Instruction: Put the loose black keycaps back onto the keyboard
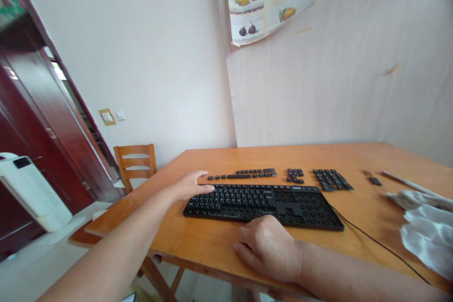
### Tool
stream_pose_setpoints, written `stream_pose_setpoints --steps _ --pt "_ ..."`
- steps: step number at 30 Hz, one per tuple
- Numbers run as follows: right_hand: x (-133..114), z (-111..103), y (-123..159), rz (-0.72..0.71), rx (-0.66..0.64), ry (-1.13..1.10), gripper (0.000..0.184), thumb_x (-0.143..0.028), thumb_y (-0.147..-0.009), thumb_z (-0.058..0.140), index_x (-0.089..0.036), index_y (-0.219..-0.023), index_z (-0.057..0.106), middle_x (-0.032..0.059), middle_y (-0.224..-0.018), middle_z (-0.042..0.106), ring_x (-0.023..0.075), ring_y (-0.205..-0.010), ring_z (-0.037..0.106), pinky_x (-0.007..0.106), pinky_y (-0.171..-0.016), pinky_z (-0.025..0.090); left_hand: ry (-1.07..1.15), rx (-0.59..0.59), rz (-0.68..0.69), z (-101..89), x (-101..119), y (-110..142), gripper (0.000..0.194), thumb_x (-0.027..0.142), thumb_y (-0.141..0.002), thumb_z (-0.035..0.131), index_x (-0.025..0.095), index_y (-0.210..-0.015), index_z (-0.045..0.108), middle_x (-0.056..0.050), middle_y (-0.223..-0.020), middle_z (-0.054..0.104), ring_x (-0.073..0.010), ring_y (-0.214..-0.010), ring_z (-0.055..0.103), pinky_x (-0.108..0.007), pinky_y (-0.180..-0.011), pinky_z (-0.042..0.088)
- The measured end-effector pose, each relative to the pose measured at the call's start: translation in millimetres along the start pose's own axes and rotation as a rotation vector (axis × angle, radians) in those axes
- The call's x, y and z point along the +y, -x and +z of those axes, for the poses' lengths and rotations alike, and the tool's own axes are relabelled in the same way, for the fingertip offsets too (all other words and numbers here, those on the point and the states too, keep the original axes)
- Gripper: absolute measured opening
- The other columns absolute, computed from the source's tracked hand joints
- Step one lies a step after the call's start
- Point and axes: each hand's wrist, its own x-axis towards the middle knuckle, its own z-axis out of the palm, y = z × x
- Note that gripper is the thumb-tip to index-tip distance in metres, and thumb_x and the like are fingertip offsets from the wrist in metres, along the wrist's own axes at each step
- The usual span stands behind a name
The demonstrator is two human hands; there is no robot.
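A black keyboard [226, 216] lies flat on the wooden table, its keys in place on the upper left and bare sockets along the bottom and on the right. My left hand [189, 186] reaches to its upper left corner, thumb over the keys and fingers stretched out beyond the back edge, with a gap between. Curled closed at the keyboard's front edge is my right hand [265, 245]; its fingertips are hidden. Behind the keyboard, loose black keys lie in rows with a long space bar [238, 176]. Further right sit the arrow-area keys [295, 175] and a number-pad block [331, 179].
The keyboard's cable [375, 240] runs off to the right front. On the table's right side are crumpled white plastic [426, 236], a thin stick [406, 181] and a small dark item [375, 181]. A wooden chair [136, 163] stands beyond the left side, before the wall.
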Motion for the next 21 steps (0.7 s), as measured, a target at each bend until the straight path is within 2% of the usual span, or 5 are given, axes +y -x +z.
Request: stream_pose_setpoints --steps 4,9,14,21 --pt "-2 -1 -4 0.045 -0.031 -0.003 0.028 -0.037 -0.093 0.046 -0.020 -0.077 0.061 0.0027 -0.072 0.070 0.0146 -0.060 0.060 0.029 -0.058 0.032 -0.276 -0.113 0.095 7.8 -6 15 0.109 0.063 -0.046 0.082 0.027 -0.144 0.050 -0.013 -0.149 0.047 -0.0383 -0.139 0.039 -0.045 -0.115 0.029" --pt "-3 -5 -7 0.057 -0.046 0.006 0.029 -0.038 -0.094 0.045 -0.020 -0.077 0.060 0.0028 -0.074 0.071 0.0154 -0.061 0.061 0.030 -0.057 0.031 -0.516 -0.233 0.132 18.5 -3 19 0.125 0.074 -0.053 0.074 0.027 -0.157 0.022 -0.014 -0.161 0.025 -0.0407 -0.148 0.017 -0.059 -0.118 0.003" --pt "0 -7 -8 0.062 -0.057 0.015 0.028 -0.038 -0.095 0.043 -0.020 -0.079 0.059 0.0027 -0.076 0.071 0.0161 -0.062 0.061 0.031 -0.057 0.030 -0.628 -0.322 0.152 19.7 9 20 0.130 0.081 -0.055 0.067 0.026 -0.159 0.010 -0.016 -0.162 0.020 -0.0401 -0.149 0.014 -0.064 -0.116 0.003" --pt "3 -3 -8 0.076 -0.055 -0.021 0.025 -0.036 -0.094 0.045 -0.020 -0.081 0.059 0.0031 -0.077 0.070 0.0161 -0.065 0.061 0.031 -0.059 0.030 -0.662 -0.387 0.164 20.4 15 24 0.138 0.081 -0.050 0.069 0.027 -0.159 0.003 -0.016 -0.162 0.018 -0.0398 -0.149 0.012 -0.066 -0.115 -0.005"
